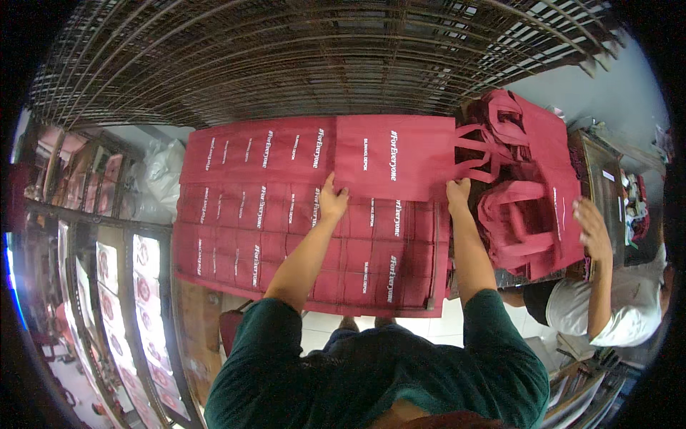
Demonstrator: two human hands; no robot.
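Note:
A flat red cloth bag (418,154) with white printing lies at the far side of the table, on top of other red bags. My left hand (333,200) has its fingers closed at the bag's near left corner. At the near right corner my right hand (459,194) pinches the bag's edge. Loop handles (475,150) stick out beyond the bag's right side. Rows of similar red printed bags (286,236) overlap beneath and to the left, under a thin wire grid (336,266) on the near part.
A pile of red bags with loops (518,214) lies to the right, beside a co-worker's raised hand (593,230) and white sleeve (629,311). Wire racks (286,64) overhang the far side. White plastic bags (163,171) and lit printed panels (146,279) are at the left.

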